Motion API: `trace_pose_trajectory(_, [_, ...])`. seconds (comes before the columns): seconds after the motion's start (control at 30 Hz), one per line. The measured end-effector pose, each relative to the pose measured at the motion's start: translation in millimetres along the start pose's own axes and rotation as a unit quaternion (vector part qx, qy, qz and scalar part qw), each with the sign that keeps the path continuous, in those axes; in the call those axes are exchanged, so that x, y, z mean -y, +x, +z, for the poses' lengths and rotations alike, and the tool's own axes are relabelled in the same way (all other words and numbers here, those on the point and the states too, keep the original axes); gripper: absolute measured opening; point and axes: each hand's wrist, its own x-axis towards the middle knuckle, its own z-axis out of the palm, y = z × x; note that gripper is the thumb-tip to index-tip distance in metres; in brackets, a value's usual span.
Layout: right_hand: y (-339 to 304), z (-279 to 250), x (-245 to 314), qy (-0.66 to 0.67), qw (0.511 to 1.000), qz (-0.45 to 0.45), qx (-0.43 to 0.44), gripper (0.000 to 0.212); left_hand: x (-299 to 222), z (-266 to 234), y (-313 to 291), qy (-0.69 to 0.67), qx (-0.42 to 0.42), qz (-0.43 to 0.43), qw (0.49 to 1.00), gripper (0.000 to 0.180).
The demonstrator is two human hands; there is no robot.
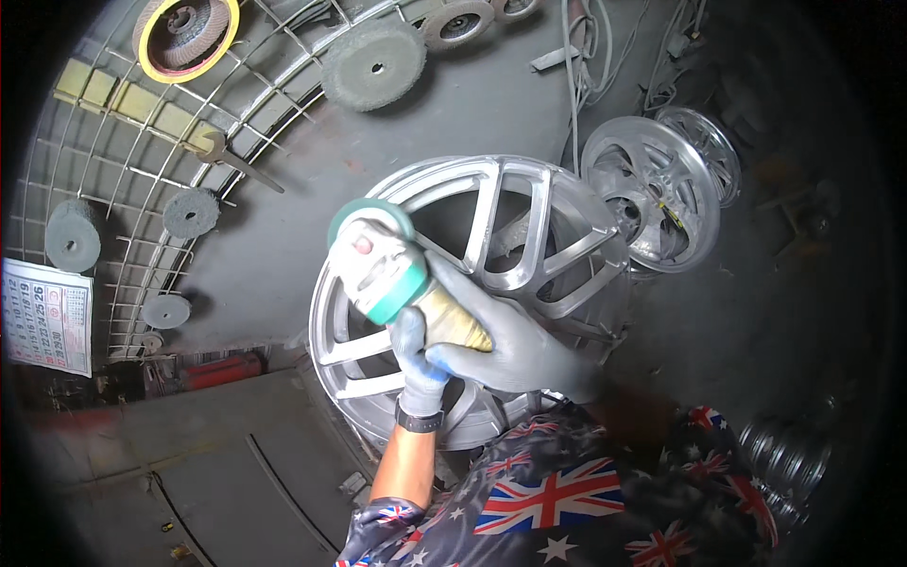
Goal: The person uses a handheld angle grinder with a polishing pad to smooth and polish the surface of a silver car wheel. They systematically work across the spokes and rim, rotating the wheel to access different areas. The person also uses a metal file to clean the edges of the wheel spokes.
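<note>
On my feed: left hand (422, 369) and right hand (515, 340) wrap the grinder (408, 283), fingers (461, 359) closed round its body. Green disc (357, 210) at upper-left rim of the wheel (529, 276), contact unclear. Hands hide spokes (485, 217). More wheels (697, 184) beyond right rim.

Wire rack (250, 123) on the left's got a bunch of round discs on it, incl. a yellow-rimmed one (194, 52) and a chunky grey one (368, 71). Paper calendar (45, 317) hangs below. Over right, two spare silver wheels (694, 203) and some loose cables (574, 85). Dim lower-right corner: maybe stacked shiny rims (784, 463)?
</note>
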Motion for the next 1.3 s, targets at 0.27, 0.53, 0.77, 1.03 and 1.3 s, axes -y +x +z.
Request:
trace_pose_trajectory(0.27, [-33.2, -15.9, -30.9, 0.021, 0.976, 0.043, -0.211, 0.083, 16.8, 59.3, 46.0, -0.018, 0.192, -0.083, 0.978, 0.038])
trace_pose_trajectory(0.53, [-17.4, 5.4, -16.0, 0.023, 0.991, 0.036, -0.127, 0.081, 7.0, 8.6, 19.1, 0.12, 0.125, 0.038, 0.984, 0.052])
trace_pose_trajectory(0.77, [-12.8, -2.6, -18.0, -0.024, 0.997, 0.004, -0.073, 0.092, 36.7, -20.6, 3.9, 0.121, 0.084, 0.008, 0.989, 0.069])
trace_pose_trajectory(1.03, [-49.7, -10.1, -32.9, 0.14, 0.936, 0.133, -0.293, 0.069, 2.3, 83.1, 54.0, 0.076, 0.278, -0.12, 0.95, 0.033])
trace_pose_trajectory(1.3, [-7.6, -3.2, -13.5, -0.023, 0.998, 0.002, -0.054, 0.091, 10.7, 4.0, 2.5, -0.074, 0.021, -0.04, 0.996, 0.074])
